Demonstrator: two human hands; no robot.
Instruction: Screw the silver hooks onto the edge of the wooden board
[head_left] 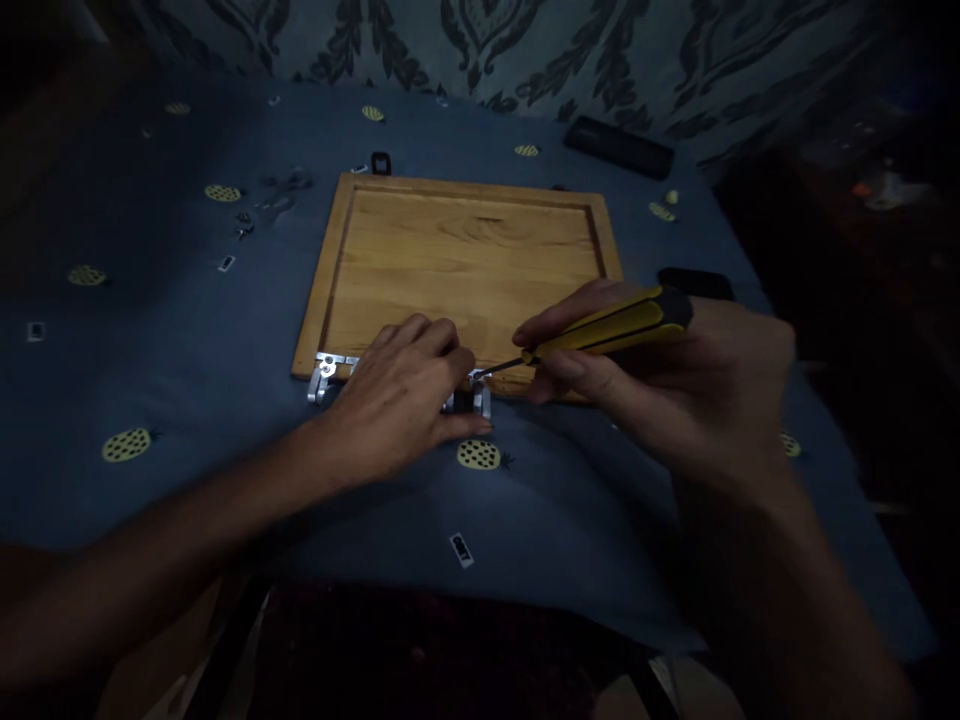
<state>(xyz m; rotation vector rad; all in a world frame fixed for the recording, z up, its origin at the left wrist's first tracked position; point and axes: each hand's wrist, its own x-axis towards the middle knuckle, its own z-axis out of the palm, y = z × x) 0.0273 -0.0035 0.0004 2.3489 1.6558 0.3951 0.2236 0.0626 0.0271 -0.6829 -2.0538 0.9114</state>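
Observation:
A wooden board (450, 270) with a raised rim lies flat on the cloth-covered table. Along its near edge sits a shiny metal fitting (324, 372), whose middle is hidden under my left hand (405, 395). The curled fingers of that hand rest over the fitting and the board's edge, with the thumb in front, gripping the metal part. My right hand (645, 370) is closed around the yellow and black handle of a screwdriver (611, 325). The screwdriver slants down to the left, and its tip meets the right end of the fitting.
The blue cloth (187, 370) has yellow pineapple prints. Small metal pieces (244, 225) lie left of the board, near a blurred grey object (281, 190). A black case (619, 147) rests at the back right. Another dark object (696, 283) lies behind my right hand.

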